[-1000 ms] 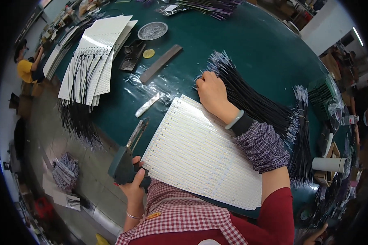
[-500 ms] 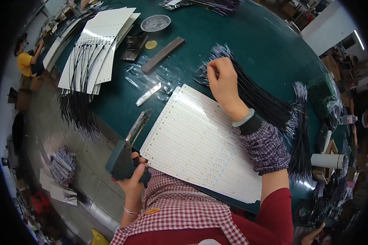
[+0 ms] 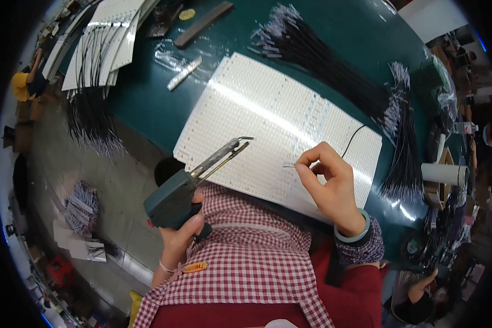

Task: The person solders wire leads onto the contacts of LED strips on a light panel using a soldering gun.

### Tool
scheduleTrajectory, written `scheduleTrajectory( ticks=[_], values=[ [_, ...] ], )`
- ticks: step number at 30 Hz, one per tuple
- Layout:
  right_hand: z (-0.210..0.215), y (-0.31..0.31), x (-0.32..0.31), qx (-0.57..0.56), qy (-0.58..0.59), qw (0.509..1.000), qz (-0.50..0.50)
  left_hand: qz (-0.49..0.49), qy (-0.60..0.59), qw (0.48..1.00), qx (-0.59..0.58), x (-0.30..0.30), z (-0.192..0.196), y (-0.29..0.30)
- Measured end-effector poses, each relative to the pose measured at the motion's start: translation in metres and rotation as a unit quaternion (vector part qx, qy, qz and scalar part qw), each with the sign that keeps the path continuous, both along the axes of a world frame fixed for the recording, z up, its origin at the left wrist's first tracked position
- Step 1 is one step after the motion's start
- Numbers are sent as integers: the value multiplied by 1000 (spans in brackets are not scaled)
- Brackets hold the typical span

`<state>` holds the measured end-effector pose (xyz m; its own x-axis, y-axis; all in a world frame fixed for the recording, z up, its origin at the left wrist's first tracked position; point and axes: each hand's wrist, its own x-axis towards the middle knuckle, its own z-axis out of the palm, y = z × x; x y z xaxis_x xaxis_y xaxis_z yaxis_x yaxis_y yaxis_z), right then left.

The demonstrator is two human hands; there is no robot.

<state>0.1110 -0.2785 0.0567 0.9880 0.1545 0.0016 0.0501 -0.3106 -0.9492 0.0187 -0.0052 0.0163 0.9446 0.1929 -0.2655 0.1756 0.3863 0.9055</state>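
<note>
My left hand [image 3: 185,234] is closed round the handle of a dark green soldering gun [image 3: 168,201]. The gun's bent metal tip and the thin feed tube beside it point over a stack of white LED panels [image 3: 232,117]. Above the right part of this stack, my right hand [image 3: 338,191] pinches a black wire [image 3: 351,142] between thumb and forefinger. Its pale bare ends stick out left of the fingertips, while the rest curves up behind the hand. Beyond the panels lies a thick bundle of black wires [image 3: 317,60] with light ends.
At the far left, panels with wires attached [image 3: 101,46] overhang the table edge. A dark bar [image 3: 205,24] and a silvery strip [image 3: 185,73] lie behind my stack. To the right are another wire bundle [image 3: 402,158] and a white roll [image 3: 445,174].
My right hand has come from the wire bundle back over the panels, bringing a black wire. The soldering gun has swung rightward, its tip now over the stack. The view has shifted.
</note>
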Motion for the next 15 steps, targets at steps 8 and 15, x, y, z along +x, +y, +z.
scheduleTrajectory(
  ticks=[8,15],
  values=[
    [-34,13,-60,-54,-9,997,-50,-191,-9,981,-1,-30,-6,12],
    [-55,22,-69,-126,-89,983,-96,-222,-19,961,166,-44,-14,12]
  ],
)
